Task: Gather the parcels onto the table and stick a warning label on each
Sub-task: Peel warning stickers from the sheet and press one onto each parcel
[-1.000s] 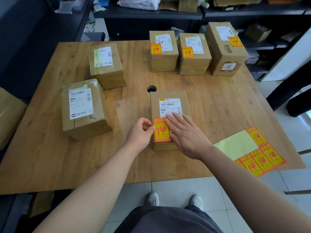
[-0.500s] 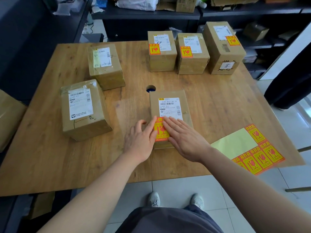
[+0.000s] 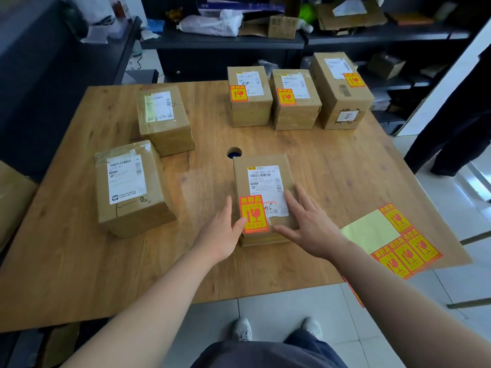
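Note:
A brown parcel (image 3: 281, 166) lies at the table's near middle with a red-and-yellow warning label (image 3: 253, 215) stuck on its near left top. My left hand (image 3: 220, 235) rests against the parcel's left side, fingers apart. My right hand (image 3: 308, 224) lies flat on its right top and side, fingers spread. Three labelled parcels (image 3: 251, 112) (image 3: 296, 112) (image 3: 342, 102) stand in a row at the back right. Two parcels with only shipping labels, one (image 3: 164, 128) at the back left and one (image 3: 132, 208) nearer, sit to the left.
A sheet of spare warning labels (image 3: 398, 243) lies at the wooden table's (image 3: 79, 261) near right corner, overhanging the edge. A round cable hole (image 3: 234, 152) sits just beyond the middle parcel. Dark shelves (image 3: 345, 35) with clutter stand behind; another box (image 3: 13, 197) is at far left.
Both hands slid off the fresh label: the left went from pinching its corner to the parcel's left side, the right moved to the right. The label is now fully uncovered.

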The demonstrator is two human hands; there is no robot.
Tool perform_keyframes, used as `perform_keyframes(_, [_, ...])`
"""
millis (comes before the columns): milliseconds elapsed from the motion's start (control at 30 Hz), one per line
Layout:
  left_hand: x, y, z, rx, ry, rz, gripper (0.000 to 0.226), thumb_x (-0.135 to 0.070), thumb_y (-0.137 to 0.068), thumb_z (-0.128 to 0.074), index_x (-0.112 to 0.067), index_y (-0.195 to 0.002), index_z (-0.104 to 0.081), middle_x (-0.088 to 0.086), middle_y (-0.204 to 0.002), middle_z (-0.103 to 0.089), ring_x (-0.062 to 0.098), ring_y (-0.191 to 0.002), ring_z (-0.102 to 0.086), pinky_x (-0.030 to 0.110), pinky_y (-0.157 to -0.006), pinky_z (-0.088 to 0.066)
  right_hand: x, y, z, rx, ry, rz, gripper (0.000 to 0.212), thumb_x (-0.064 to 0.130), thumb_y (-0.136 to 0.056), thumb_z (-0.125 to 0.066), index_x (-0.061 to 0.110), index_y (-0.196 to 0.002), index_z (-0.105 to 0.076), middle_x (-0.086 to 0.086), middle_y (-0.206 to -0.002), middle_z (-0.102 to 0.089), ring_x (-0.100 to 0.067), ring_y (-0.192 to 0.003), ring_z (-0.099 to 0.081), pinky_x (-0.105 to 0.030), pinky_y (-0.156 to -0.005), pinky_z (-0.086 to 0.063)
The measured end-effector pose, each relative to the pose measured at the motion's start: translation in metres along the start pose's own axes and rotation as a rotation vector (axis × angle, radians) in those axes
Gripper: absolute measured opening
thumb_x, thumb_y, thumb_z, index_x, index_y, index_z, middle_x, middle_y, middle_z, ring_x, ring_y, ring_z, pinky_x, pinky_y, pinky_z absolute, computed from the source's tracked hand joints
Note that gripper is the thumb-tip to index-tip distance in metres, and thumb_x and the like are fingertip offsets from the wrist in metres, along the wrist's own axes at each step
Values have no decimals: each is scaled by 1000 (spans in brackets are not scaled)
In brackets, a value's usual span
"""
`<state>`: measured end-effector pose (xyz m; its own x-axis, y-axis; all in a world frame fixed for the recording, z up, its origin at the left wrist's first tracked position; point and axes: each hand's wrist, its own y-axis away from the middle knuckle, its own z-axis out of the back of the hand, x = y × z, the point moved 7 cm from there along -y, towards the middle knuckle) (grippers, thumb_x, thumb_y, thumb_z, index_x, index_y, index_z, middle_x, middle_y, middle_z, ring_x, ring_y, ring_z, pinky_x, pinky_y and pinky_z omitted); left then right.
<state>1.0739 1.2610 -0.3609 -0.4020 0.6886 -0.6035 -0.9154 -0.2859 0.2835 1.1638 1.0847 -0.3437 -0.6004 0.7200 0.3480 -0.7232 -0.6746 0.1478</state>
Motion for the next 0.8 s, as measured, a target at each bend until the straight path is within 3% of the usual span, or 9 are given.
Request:
perform_keyframes(100, [-13,-2,2,-27,156,-96,29,-27,-99,-46,-24,-127,-52,-8,-118,-62,6,-102,-59,3,-72,-38,-7,-2,-2,16,-180,-124,103,71,-76,-54,25,-150,1,-3,-150,-30,-23,-128,-41,-36,-99,-41])
perform_keyframes(167, [-17,-4,7,-62,227,-112,24,-22,-97,-49,-24,-119,-59,-15,-103,-62,-7,-82,-54,-2,-61,-36,-5,-8,1,9,-205,-115,103,67,-75,-60,23,-149,-3,-4,-143,-41,-22,-120,-48,-33,-92,-43])
perform_keyframes(300, [-21,-15,29,-144,288,-110,24,-21,-96,-51,-31,-116,-59,-26,-93,-60,-2,-87,-58,6,-69,-40,3,-29,24,-20,-228,-75,101,64,-74,-63,26,-148,-5,-4,-135,-49,-21,-111,-53,-27,-81,-44])
perform_keyframes(367, [-23,-28,50,-196,285,-98,21,-21,-95,-51,-31,-112,-60,-22,-91,-62,4,-87,-61,13,-72,-44,12,-50,41,-11,-214,-45,103,65,-74,-63,28,-148,-2,-5,-133,-51,-20,-108,-55,-28,-80,-47])
perform_keyframes(467, [-25,-54,89,-284,259,-87,22,-19,-94,-52,-25,-114,-60,-12,-98,-66,6,-89,-61,14,-83,-43,26,-91,70,-1,-212,32,106,61,-74,-66,29,-149,1,-2,-140,-46,-19,-114,-53,-29,-87,-48])
perform_keyframes(533, [-24,-74,114,-320,309,-48,29,-17,-94,-52,-17,-124,-54,-2,-113,-65,17,-104,-61,30,-94,-46,37,-121,87,-4,-182,97,109,57,-73,-70,26,-150,1,0,-145,-40,-17,-122,-47,-29,-93,-45])
perform_keyframes(633, [-23,-102,153,-403,297,7,36,-19,-94,-53,-10,-129,-47,4,-121,-61,22,-109,-58,34,-93,-45,50,-168,110,-24,-178,167,105,52,-72,-73,27,-149,-5,0,-140,-44,-18,-121,-48,-28,-91,-44])
perform_keyframes(800, [-22,-158,212,-468,232,24,34,-27,-95,-51,-14,-126,-48,-4,-111,-61,15,-96,-59,32,-81,-47,62,-247,139,-53,-194,198,103,55,-73,-71,22,-150,-11,-2,-136,-49,-17,-114,-51,-23,-84,-39])
